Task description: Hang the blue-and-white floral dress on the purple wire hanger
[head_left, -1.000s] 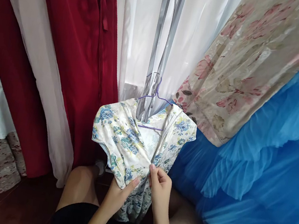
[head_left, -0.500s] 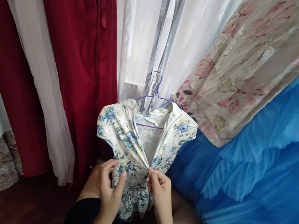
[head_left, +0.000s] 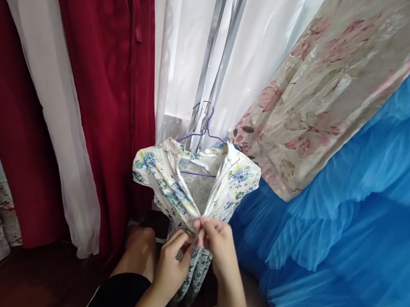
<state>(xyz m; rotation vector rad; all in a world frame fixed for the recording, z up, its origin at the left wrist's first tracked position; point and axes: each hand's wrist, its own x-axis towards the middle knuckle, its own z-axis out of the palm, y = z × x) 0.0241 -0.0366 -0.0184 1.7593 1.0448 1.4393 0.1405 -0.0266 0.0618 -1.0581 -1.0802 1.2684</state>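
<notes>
A white dress with blue and yellow flowers (head_left: pixel 238 177) hangs on a purple wire hanger (head_left: pixel 207 130) in front of me, its neckline falling into a deep V-shaped opening. At the bottom of that V, my right hand (head_left: pixel 217 238) pinches the fabric between thumb and fingers. Just below and to the left, my left hand (head_left: pixel 174 260) is closed on the front edge of the dress. My fingers cover the spot where the two edges meet, so any fastener there is hidden. The lower part of the dress hangs in folds between my knees.
Dark red cloth (head_left: pixel 96 79) and a pale sheer length (head_left: pixel 57 125) hang at the left. White fabric with grey ribbons (head_left: pixel 227 37) hangs behind the hanger. A beige floral garment (head_left: pixel 305 112) and blue ruffled tulle (head_left: pixel 350 239) crowd the right side. The floor (head_left: pixel 33 277) is dark.
My left hand has moved right from the side of the dress to its front edge, closing beside my right hand. My right hand has risen slightly, and the dress front is gathered narrower.
</notes>
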